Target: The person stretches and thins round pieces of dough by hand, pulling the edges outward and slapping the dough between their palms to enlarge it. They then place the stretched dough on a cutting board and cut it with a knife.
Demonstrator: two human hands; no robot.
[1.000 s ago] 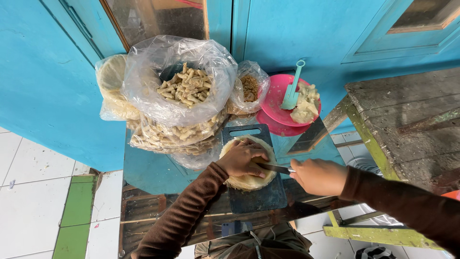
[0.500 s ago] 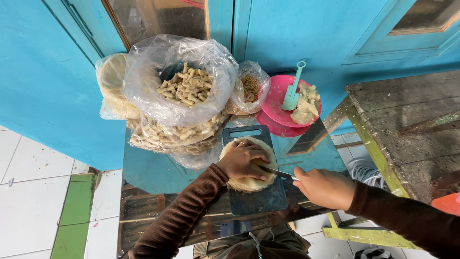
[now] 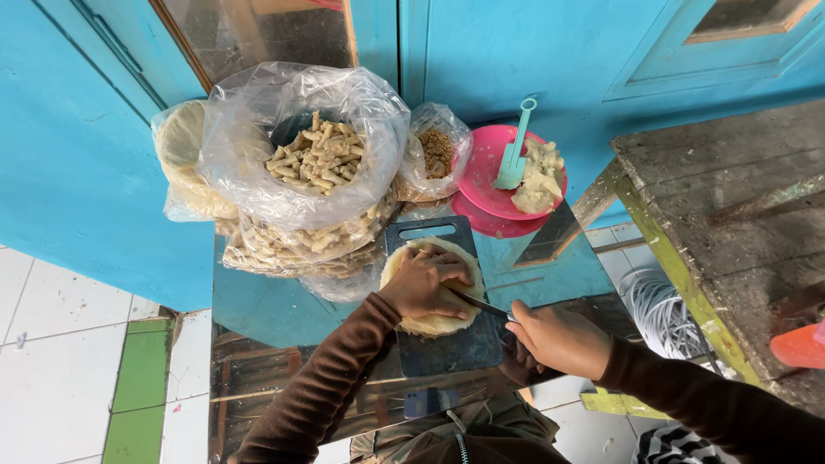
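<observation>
While the left hand [image 3: 425, 282] lies spread flat on a round pale stack of thin wrappers [image 3: 434, 288], pinning it to the dark cutting board [image 3: 447, 344] at lower centre of the frame, the right hand [image 3: 554, 337] keeps its grip folded tight around a knife [image 3: 481, 303], blade laid against the stack's right edge. Step judged in hand: slicing the stack. Next cut likely calls for steady downward pressure, left fingertips kept away from the blade. Also listed: clear bag of short pale sticks [image 3: 314, 159], upper centre; smaller bag of brown bits [image 3: 436, 153]; pink plate [image 3: 485, 172] with dough lumps and teal scraper [image 3: 516, 159], upper right; reflective counter [image 3: 258, 309]; weathered wooden bench [image 3: 730, 223], right.
</observation>
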